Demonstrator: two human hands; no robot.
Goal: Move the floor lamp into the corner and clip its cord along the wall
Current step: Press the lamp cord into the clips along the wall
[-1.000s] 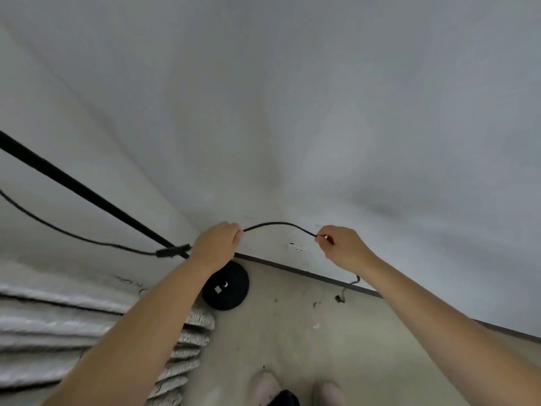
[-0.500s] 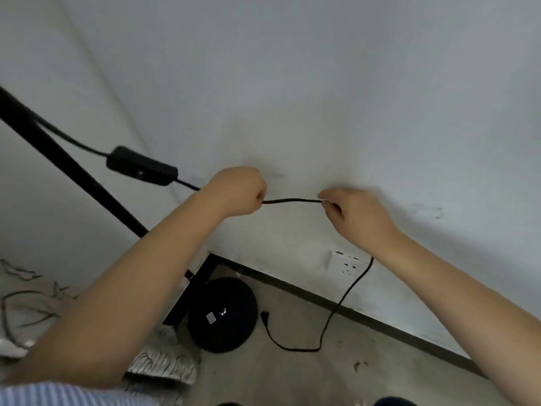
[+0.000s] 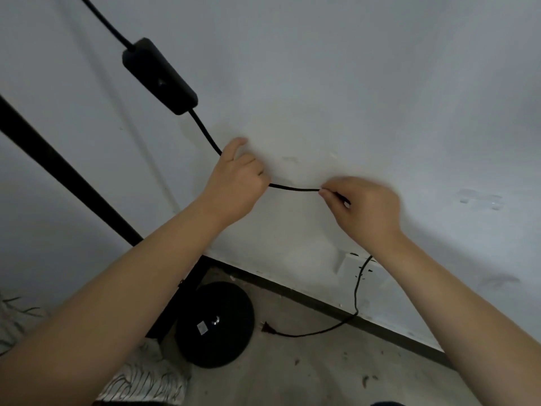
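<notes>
The floor lamp's round black base [image 3: 215, 323] stands on the floor in the corner, and its black pole [image 3: 67, 171] slants up to the left. A thin black cord [image 3: 294, 188] runs from the inline switch [image 3: 159, 76] down through my left hand [image 3: 237, 180], across a short slack span, into my right hand [image 3: 363, 209]. Both hands pinch the cord close to the white wall. Past my right hand the cord drops to the floor and ends in an unplugged plug [image 3: 267, 328]. A clear clip [image 3: 480, 199] sticks to the wall on the right.
A white wall socket [image 3: 358, 269] sits low on the wall under my right wrist. A dark skirting strip [image 3: 322, 303] runs along the wall's foot. Patterned fabric [image 3: 146, 382] lies at the lower left beside the lamp base. The floor is bare concrete.
The view has risen and closed in on the wall. Both hands have lifted the cord higher along the wall, and the inline switch now hangs nearer above my left hand.
</notes>
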